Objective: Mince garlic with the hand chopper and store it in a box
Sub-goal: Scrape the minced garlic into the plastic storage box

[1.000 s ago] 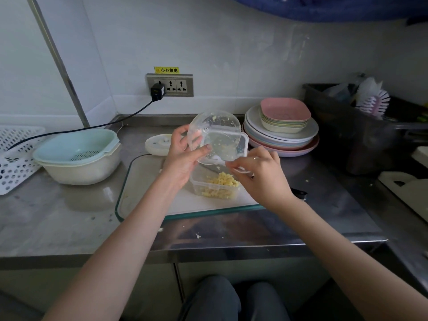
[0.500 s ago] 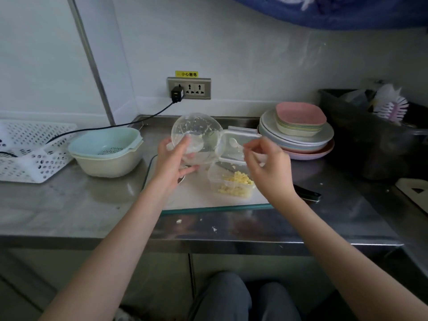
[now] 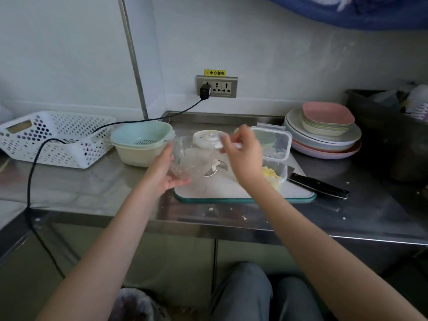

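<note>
My left hand [image 3: 162, 169] grips the clear chopper bowl [image 3: 185, 158], tilted just above the left part of the white cutting board [image 3: 231, 191]. My right hand [image 3: 244, 154] hovers beside it and pinches a small white utensil [image 3: 228, 145], blurred by motion. Behind my right wrist stands the clear storage box [image 3: 276, 176] with yellow minced garlic inside; its hinged lid [image 3: 274, 142] stands open at the back. The chopper's round white lid [image 3: 206, 139] lies on the counter behind the board. The chopper blade [image 3: 214, 169] lies on the board.
A black-handled knife [image 3: 317, 185] lies at the board's right edge. A mint colander in a cream bowl [image 3: 141, 144] and a white basket [image 3: 53, 137] stand left, stacked plates [image 3: 324, 135] right. A black cable [image 3: 32, 172] hangs over the counter. Garlic bits dot the steel front edge.
My left hand has brought the chopper bowl down and to the left, away from above the box. My right hand has followed it leftwards with the utensil. My view has turned left.
</note>
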A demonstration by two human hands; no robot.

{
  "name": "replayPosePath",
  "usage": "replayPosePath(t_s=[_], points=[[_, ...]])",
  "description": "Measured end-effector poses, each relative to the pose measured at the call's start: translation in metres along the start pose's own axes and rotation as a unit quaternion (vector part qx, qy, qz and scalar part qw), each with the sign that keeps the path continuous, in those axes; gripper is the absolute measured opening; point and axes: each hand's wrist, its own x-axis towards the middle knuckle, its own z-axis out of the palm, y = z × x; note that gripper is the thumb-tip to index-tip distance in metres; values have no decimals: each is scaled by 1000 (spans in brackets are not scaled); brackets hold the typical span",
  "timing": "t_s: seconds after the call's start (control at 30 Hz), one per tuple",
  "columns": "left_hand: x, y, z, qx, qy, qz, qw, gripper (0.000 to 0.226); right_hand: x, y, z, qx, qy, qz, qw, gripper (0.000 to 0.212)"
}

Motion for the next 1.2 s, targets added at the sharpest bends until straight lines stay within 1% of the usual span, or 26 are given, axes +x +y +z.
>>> replayPosePath(t_s=[0.03, 0.1, 0.17, 0.23, 0.33, 0.37, 0.4, 0.47, 0.57, 0.63, 0.67, 0.7, 0.77, 0.8, 0.83, 0.87, 0.93, 0.97, 1.0, 1.03, 1.1, 1.13, 1.2], points=[[1, -3, -1, 14, 4, 1, 1000, 36, -3, 5, 8, -43, -46, -1, 998, 31], [6, -8, -4, 67, 39, 27, 997, 41, -9, 13, 22, -153, -128, -25, 979, 25], [10, -11, -8, 133, 81, 72, 985, 47, -13, 20, 33, -243, -158, -65, 955, 24], [11, -13, -11, 183, 112, 104, 971, 49, -15, 23, 41, -270, -166, -73, 946, 24], [12, -15, -13, 236, 132, 124, 955, 55, -13, 22, 38, -212, -153, -74, 962, 21], [14, -18, -14, 279, 144, 150, 938, 58, -13, 21, 32, -185, -134, -78, 971, 19], [16, -20, -15, 328, 161, 188, 912, 60, -12, 21, 24, -162, -115, -80, 977, 17], [19, -25, -14, 405, 209, 255, 853, 55, -10, 25, 4, -122, -83, -79, 986, 13], [19, -28, -8, 463, 285, 325, 774, 44, -4, 31, -34, -91, -3, -74, 993, 25], [15, -28, -3, 466, 315, 403, 722, 37, 2, 39, -60, -119, 64, -70, 988, 38], [13, -27, 1, 464, 317, 453, 693, 35, 6, 45, -72, -132, 96, -57, 985, 44], [10, -26, 5, 461, 300, 500, 668, 32, 11, 51, -83, -144, 121, -30, 982, 47], [0, -21, 23, 457, 209, 581, 640, 28, 22, 64, -100, -170, 147, 51, 973, 38], [-8, -19, 35, 450, 146, 604, 641, 27, 28, 68, -107, -180, 141, 94, 969, 32], [-18, -19, 48, 435, 81, 614, 654, 27, 34, 70, -111, -181, 121, 137, 966, 30], [-29, -22, 61, 412, 24, 612, 675, 28, 42, 73, -113, -177, 96, 171, 964, 33], [-45, -34, 83, 367, -44, 579, 727, 38, 56, 75, -114, -166, 52, 207, 963, 35], [-50, -43, 91, 360, -61, 556, 747, 44, 63, 75, -114, -153, 31, 211, 965, 27], [-52, -53, 98, 375, -73, 532, 756, 50, 68, 78, -114, -139, 12, 214, 967, 12], [-52, -63, 103, 409, -79, 511, 752, 56, 72, 79, -114, -119, -11, 214, 970, 9], [-45, -76, 107, 485, -75, 476, 729, 69, 77, 84, -119, -70, -37, 221, 972, 25], [-41, -78, 108, 506, -69, 460, 726, 76, 75, 84, -122, -42, -41, 217, 974, 31], [-37, -76, 109, 517, -48, 439, 734, 85, 68, 84, -130, -5, -64, 175, 983, 35]])
